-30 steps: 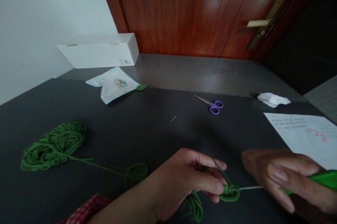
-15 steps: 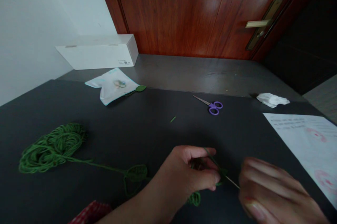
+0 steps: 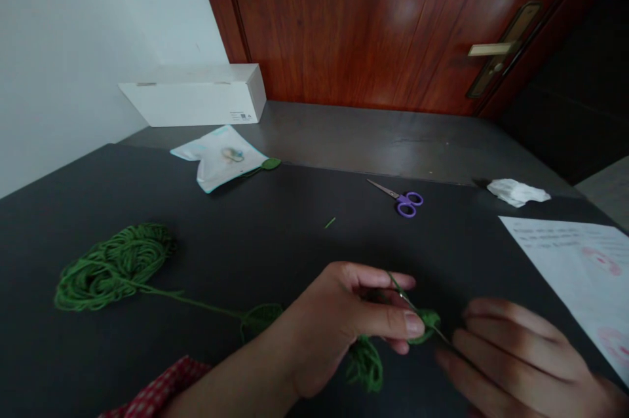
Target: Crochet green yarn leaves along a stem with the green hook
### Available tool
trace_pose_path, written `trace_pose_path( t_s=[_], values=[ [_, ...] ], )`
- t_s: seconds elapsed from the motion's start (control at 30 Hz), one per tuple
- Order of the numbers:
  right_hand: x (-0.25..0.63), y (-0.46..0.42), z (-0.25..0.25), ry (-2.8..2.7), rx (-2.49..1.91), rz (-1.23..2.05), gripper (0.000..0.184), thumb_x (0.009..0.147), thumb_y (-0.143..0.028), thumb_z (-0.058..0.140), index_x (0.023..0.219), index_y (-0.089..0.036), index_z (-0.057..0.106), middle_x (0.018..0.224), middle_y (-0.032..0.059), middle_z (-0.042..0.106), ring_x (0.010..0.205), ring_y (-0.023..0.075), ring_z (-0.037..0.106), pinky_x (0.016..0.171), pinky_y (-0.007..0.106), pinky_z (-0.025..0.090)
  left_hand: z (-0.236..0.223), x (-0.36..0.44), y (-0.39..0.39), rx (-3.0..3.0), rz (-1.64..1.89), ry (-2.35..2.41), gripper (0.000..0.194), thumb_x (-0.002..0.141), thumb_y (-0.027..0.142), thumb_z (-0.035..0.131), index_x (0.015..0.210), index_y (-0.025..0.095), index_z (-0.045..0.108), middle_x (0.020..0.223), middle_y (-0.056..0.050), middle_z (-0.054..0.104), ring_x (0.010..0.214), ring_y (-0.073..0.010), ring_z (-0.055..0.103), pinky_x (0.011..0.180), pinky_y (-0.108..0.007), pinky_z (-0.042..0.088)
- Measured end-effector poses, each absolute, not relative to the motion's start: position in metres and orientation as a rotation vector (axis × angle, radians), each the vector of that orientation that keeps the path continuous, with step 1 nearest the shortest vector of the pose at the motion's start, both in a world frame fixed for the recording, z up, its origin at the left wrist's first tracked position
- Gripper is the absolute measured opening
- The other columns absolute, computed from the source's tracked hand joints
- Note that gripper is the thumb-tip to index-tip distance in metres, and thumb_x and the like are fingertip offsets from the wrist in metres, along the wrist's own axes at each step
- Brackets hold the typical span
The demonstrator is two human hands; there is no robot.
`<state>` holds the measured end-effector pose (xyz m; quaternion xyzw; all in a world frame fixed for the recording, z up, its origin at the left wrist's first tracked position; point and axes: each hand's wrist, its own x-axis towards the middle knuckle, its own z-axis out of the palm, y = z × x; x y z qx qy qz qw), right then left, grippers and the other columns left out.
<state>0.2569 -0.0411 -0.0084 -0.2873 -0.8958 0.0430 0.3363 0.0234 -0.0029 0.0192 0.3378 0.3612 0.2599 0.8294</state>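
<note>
My left hand [image 3: 366,313] pinches a small piece of green crochet work [image 3: 428,323] between thumb and fingers, with a yarn strand running up over the index finger. A thin metal crochet hook [image 3: 442,335] passes through the piece at a slant. Its other end goes into my right hand [image 3: 525,356], whose fingers are closed around it and partly blurred. Below my left palm hangs a bunch of green yarn [image 3: 366,365]. Another strand leads left past my forearm, by a green looped piece [image 3: 260,318], to a large skein of green yarn [image 3: 115,267].
Purple-handled scissors [image 3: 405,202] and a short green yarn scrap [image 3: 329,223] lie beyond my hands. Farther left are a white pouch [image 3: 216,172], a green leaf-shaped piece [image 3: 271,164] and a white box [image 3: 201,103]. A crumpled tissue [image 3: 518,192] and printed paper [image 3: 565,261] lie at right.
The view has shifted slightly, so most things sit a little farther right. The hook now shows on both sides of the green piece, and my right hand has turned with its fingers more spread.
</note>
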Motion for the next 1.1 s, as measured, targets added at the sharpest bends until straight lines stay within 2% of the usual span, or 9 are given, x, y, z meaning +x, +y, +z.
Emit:
trace_pose_path(
  t_s=[0.1, 0.2, 0.3, 0.37, 0.53, 0.67, 0.73, 0.97, 1.1],
  values=[
    [0.267, -0.044, -0.010, -2.456, -0.641, 0.122, 0.038, 0.089, -0.055, 0.050, 0.107, -0.027, 0.069, 0.084, 0.0011, 0.076, 0.076, 0.0214, 0.069, 0.073, 0.035, 0.058, 0.022, 0.021, -0.002, 0.734, 0.474, 0.766, 0.036, 0.061, 0.021, 0.084, 0.094, 0.012, 0.074, 0.069, 0.003, 0.062, 0.057, -0.0077, 0.056, 0.063, -0.024, 0.044],
    [0.253, -0.047, -0.008, -2.177, -0.830, 0.333, 0.037, 0.090, -0.056, 0.048, 0.092, -0.027, 0.071, 0.074, 0.0018, 0.072, 0.070, 0.0217, 0.067, 0.065, 0.036, 0.056, 0.028, 0.019, -0.002, 0.800, 0.448, 0.809, 0.034, 0.060, 0.023, 0.085, 0.091, 0.013, 0.074, 0.068, 0.003, 0.063, 0.055, -0.0071, 0.055, 0.061, -0.024, 0.043],
    [0.232, -0.045, -0.004, -1.918, -0.971, 0.561, 0.037, 0.087, -0.057, 0.051, 0.080, -0.026, 0.069, 0.066, 0.0028, 0.067, 0.066, 0.0220, 0.063, 0.060, 0.036, 0.054, 0.033, 0.016, -0.002, 0.964, 0.439, 0.852, 0.018, 0.067, 0.026, 0.080, 0.075, 0.012, 0.073, 0.072, 0.001, 0.064, 0.056, -0.0063, 0.055, 0.062, -0.022, 0.041],
    [0.223, -0.043, -0.001, -1.795, -1.003, 0.701, 0.038, 0.085, -0.058, 0.053, 0.074, -0.025, 0.068, 0.062, 0.0030, 0.064, 0.063, 0.0219, 0.061, 0.058, 0.035, 0.052, 0.033, 0.014, -0.002, 1.033, 0.424, 0.845, 0.018, 0.071, 0.028, 0.077, 0.069, 0.012, 0.070, 0.074, 0.001, 0.064, 0.058, -0.0066, 0.054, 0.061, -0.022, 0.040],
    [0.220, -0.042, 0.002, -1.467, -1.044, 1.083, 0.042, 0.083, -0.057, 0.055, 0.062, -0.023, 0.066, 0.052, 0.0029, 0.058, 0.055, 0.0198, 0.055, 0.052, 0.033, 0.047, 0.028, 0.009, 0.003, 0.989, 0.287, 0.706, 0.014, 0.069, 0.025, 0.078, 0.075, 0.013, 0.072, 0.072, 0.002, 0.063, 0.057, -0.0068, 0.054, 0.059, -0.021, 0.042],
    [0.217, -0.041, 0.002, -1.171, -0.982, 1.431, 0.045, 0.090, -0.046, 0.048, 0.056, -0.023, 0.066, 0.047, 0.0014, 0.054, 0.050, 0.0159, 0.049, 0.047, 0.028, 0.040, 0.023, 0.007, 0.009, 0.917, 0.234, 0.611, 0.027, 0.069, 0.018, 0.077, 0.096, 0.015, 0.074, 0.070, 0.004, 0.063, 0.056, -0.0055, 0.054, 0.057, -0.019, 0.043],
    [0.215, -0.042, 0.002, -1.059, -0.976, 1.542, 0.044, 0.091, -0.042, 0.047, 0.055, -0.023, 0.064, 0.047, -0.0002, 0.052, 0.050, 0.0148, 0.046, 0.047, 0.027, 0.039, 0.022, 0.007, 0.012, 0.901, 0.230, 0.575, 0.028, 0.070, 0.015, 0.076, 0.098, 0.016, 0.075, 0.070, 0.004, 0.064, 0.055, -0.0044, 0.054, 0.057, -0.018, 0.044],
    [0.235, -0.053, 0.002, -1.501, -0.850, 1.320, 0.031, 0.092, -0.042, 0.049, 0.077, -0.027, 0.072, 0.063, 0.0026, 0.065, 0.061, 0.0191, 0.057, 0.058, 0.032, 0.044, 0.018, 0.008, 0.013, 0.842, 0.245, 0.504, 0.029, 0.069, 0.005, 0.070, 0.095, 0.014, 0.075, 0.067, 0.004, 0.062, 0.054, -0.0034, 0.052, 0.051, -0.013, 0.042],
    [0.237, -0.056, 0.000, -1.536, -0.807, 1.266, 0.030, 0.092, -0.039, 0.049, 0.076, -0.028, 0.072, 0.061, 0.0032, 0.064, 0.055, 0.0194, 0.057, 0.053, 0.033, 0.043, 0.020, 0.008, 0.013, 0.835, 0.233, 0.448, 0.031, 0.070, 0.004, 0.069, 0.098, 0.016, 0.075, 0.070, 0.004, 0.062, 0.056, -0.0029, 0.052, 0.050, -0.012, 0.041]
  ],
)
